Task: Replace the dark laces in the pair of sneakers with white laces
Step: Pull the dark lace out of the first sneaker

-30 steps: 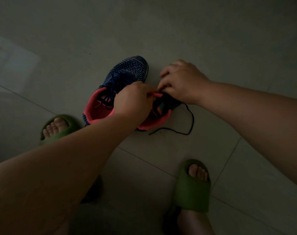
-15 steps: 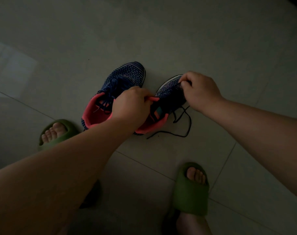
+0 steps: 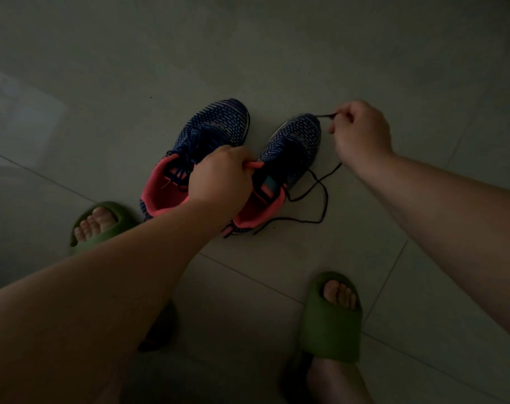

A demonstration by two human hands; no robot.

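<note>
The left hand [image 3: 218,176] grips the right-side sneaker [image 3: 280,170] by its collar while the right hand [image 3: 361,132], at two o'clock, pinches the limp, light dark lace [image 3: 325,115], probably best held near its tip.

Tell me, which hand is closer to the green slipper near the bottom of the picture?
The left hand, gripping the right-hand sneaker's pink collar, looks somewhat nearer that green slipper. The right hand pinches the dark lace farther up.

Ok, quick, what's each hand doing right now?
Left hand: grips the right sneaker's pink tongue.
Right hand: pinches the dark lace.
</note>
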